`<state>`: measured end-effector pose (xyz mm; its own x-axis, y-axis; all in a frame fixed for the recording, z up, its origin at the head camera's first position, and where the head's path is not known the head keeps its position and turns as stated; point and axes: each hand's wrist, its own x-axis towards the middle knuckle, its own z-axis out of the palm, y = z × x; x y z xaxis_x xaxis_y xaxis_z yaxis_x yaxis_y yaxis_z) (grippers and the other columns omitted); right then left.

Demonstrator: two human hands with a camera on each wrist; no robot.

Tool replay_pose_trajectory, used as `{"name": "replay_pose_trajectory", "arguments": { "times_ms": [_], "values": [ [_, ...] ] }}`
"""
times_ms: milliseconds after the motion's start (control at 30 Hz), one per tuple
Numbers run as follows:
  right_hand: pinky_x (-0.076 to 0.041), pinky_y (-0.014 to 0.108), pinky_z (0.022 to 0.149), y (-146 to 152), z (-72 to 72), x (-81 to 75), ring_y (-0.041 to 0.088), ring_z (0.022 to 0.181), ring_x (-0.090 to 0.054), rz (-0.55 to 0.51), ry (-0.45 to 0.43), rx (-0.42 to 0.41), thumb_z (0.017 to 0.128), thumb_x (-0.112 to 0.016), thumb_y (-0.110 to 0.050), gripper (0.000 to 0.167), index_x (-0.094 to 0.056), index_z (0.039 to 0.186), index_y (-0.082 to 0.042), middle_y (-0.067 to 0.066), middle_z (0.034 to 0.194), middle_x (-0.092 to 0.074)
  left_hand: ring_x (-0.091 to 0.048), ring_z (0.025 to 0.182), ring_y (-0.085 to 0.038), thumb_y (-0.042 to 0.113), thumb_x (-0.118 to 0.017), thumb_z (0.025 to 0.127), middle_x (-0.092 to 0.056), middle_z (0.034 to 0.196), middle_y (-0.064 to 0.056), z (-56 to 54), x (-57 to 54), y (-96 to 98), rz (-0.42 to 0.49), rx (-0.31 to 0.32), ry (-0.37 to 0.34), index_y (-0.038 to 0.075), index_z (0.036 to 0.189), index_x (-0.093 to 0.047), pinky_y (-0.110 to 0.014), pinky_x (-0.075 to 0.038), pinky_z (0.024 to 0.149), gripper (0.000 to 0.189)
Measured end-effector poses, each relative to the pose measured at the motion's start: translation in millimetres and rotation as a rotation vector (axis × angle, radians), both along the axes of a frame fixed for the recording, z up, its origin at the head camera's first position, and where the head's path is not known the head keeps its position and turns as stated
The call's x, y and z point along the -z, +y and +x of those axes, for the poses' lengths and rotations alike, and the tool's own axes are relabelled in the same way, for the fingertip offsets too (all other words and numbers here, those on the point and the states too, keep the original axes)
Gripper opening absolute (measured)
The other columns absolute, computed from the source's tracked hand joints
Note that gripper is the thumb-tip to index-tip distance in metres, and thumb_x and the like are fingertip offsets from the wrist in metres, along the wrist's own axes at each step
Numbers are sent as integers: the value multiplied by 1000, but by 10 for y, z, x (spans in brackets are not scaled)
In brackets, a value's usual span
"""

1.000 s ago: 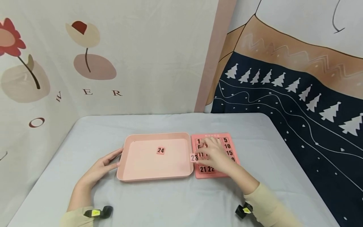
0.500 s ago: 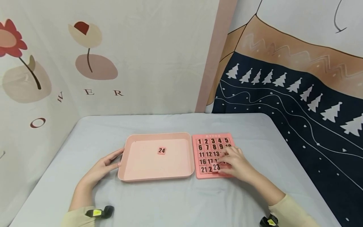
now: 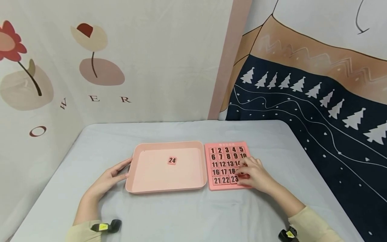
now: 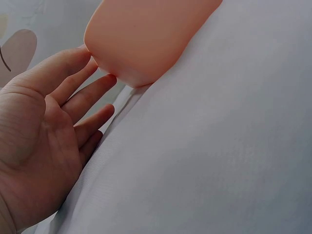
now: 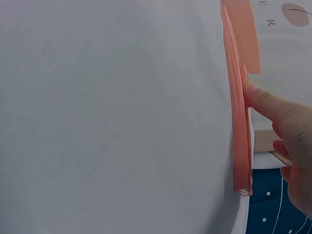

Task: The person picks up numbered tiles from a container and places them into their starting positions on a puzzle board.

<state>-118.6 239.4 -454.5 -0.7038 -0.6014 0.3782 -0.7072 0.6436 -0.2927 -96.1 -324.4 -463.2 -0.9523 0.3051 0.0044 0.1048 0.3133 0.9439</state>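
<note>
A pink number board (image 3: 226,187) with rows of numbered tiles lies on the right. My right hand (image 3: 257,174) is over its right side, thumb and fingers at the number 23 tile (image 3: 234,179) in the bottom row, beside 22. The right wrist view shows the thumb (image 5: 261,97) against a tile edge standing slightly above the board (image 5: 239,136). My hand hides the right ends of the lower rows. My left hand (image 3: 105,179) touches the left rim of a pink tray (image 3: 166,190) with loosely extended fingers. One number 24 tile (image 3: 172,160) lies inside the tray.
The tray and board stand side by side on a table with a pale cloth (image 3: 181,218). A light curtain with printed flowers (image 3: 166,67) hangs behind, and a dark tree-patterned cloth (image 3: 302,111) hangs at the right.
My right hand has carried the 23 tile from the tray's right edge rightward to the board's bottom row, where it now lines up beside 22. The left hand stays at the tray.
</note>
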Motion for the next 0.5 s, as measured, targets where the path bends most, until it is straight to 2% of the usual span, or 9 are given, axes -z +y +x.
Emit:
{"name": "replay_pose_trajectory", "arguments": {
  "times_ms": [233, 500],
  "values": [
    [-27, 34, 77, -11, 9, 15, 14, 95, -41, -21, -54, 0, 62, -86, -35, 32, -77, 89, -18, -4, 101, -53, -29, 129, 9, 10, -60, 95, -30, 152, -16, -1, 8, -6, 8, 6, 11, 4, 148, -35, -5, -25, 98, 59],
    [-28, 35, 79, -58, 44, 17, 14, 97, -43, -25, -77, 13, 64, -85, -36, 33, -78, 91, -20, -2, 102, -55, -28, 128, 9, 11, -61, 95, -29, 153, -17, 17, 14, 6, -2, -4, 3, 4, 148, -35, -4, -25, 97, 59]
  ]
}}
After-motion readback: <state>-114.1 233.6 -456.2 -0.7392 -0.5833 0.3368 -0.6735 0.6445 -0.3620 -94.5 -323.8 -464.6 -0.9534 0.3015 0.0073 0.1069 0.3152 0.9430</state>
